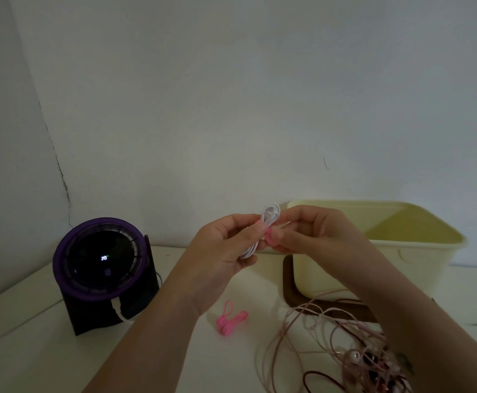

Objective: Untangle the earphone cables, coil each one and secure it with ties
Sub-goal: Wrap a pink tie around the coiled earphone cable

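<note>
While pinched upright between both hands [262, 236]: white coiled cable [269, 215], long axis vertical.

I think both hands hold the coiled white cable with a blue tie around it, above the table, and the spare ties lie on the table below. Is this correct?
Not quite: the tie is pink, not blue, as the head view shows. The rest stands: the left hand and right hand hold the coiled white cable above the table, and the spare ties lie on the table below.
</note>
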A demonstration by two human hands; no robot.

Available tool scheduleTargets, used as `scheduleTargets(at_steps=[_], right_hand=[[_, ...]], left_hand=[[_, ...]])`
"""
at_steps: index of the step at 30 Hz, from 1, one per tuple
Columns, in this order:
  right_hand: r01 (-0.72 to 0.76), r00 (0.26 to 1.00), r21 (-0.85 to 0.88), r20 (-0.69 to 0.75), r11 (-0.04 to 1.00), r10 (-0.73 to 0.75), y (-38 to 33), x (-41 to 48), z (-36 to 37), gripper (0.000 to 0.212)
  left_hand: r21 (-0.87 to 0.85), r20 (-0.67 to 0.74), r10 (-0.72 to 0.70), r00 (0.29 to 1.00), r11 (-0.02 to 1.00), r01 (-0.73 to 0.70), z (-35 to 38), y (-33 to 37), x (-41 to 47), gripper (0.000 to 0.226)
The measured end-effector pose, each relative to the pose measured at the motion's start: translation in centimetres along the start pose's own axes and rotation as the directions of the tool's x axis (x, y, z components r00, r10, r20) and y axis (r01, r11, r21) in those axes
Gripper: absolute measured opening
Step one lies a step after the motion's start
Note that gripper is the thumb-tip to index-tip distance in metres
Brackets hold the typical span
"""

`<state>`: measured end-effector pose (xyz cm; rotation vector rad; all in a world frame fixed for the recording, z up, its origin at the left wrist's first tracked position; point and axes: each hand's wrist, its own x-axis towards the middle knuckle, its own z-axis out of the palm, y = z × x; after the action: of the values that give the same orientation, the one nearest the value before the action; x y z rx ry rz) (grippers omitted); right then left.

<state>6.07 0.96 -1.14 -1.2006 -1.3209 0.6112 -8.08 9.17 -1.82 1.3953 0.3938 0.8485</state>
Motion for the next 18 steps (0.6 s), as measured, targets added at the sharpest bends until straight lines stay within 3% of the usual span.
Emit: scheduleTargets(at_steps=[2, 5, 8, 13, 18], right_hand=[[-0.036, 0.999, -0.003, -0.013, 0.999, 0.036, 0.11, 0.07, -0.49, 0.041], [0.003, 0.999, -0.028, -0.044, 1.0, -0.004, 0.26, 0.12, -0.39, 0.014], [0.039, 0.998, -0.007, -0.058, 0.999, -0.039, 0.39, 0.26, -0.34, 0.014], [0.061, 0.997, 0.066, -0.041, 0.996, -0.058, 0.36, 0.36, -0.5, 0.006], [0.026, 1.0, 0.25, -0.001, 0.968, -0.027, 0.73, 0.37, 0.03, 0.007]], left_hand=[[0.203, 0.003, 0.033, 0.999, 0.979, -0.033, -0.23, -0.05, 0.04, 0.014], [0.362, 0.025, 0.041, 0.999, 0.931, -0.047, -0.36, -0.46, 0.05, 0.016], [0.353, 0.023, 0.025, 0.999, 0.935, -0.031, 0.01, -0.64, -0.01, 0.014], [0.382, 0.028, 0.114, 0.993, 0.917, -0.117, 0.57, -0.48, -0.06, 0.008], [0.157, 0.055, 0.003, 0.998, 0.988, -0.012, 0.28, -0.18, 0.01, 0.009]])
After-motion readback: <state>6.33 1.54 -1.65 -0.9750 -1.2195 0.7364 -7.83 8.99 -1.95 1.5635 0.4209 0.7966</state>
